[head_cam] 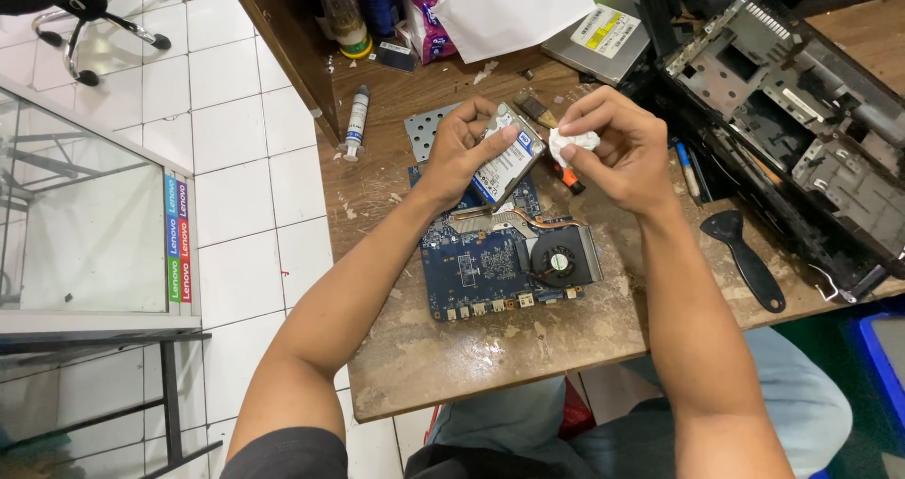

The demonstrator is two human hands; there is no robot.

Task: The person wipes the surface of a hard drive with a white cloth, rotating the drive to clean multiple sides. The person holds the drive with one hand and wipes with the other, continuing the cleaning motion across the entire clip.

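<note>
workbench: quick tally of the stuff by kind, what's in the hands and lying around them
hard drive, in left hand: 1
white wad, in right hand: 1
blue circuit board with fan: 1
syringe: 1
black pry tool: 1
perforated metal plate: 1
opened laptop chassis: 1
total: 7

Head view: the counter point(490, 347) is seen steeply from above at close range, with the hands point(547, 149) centred.
</note>
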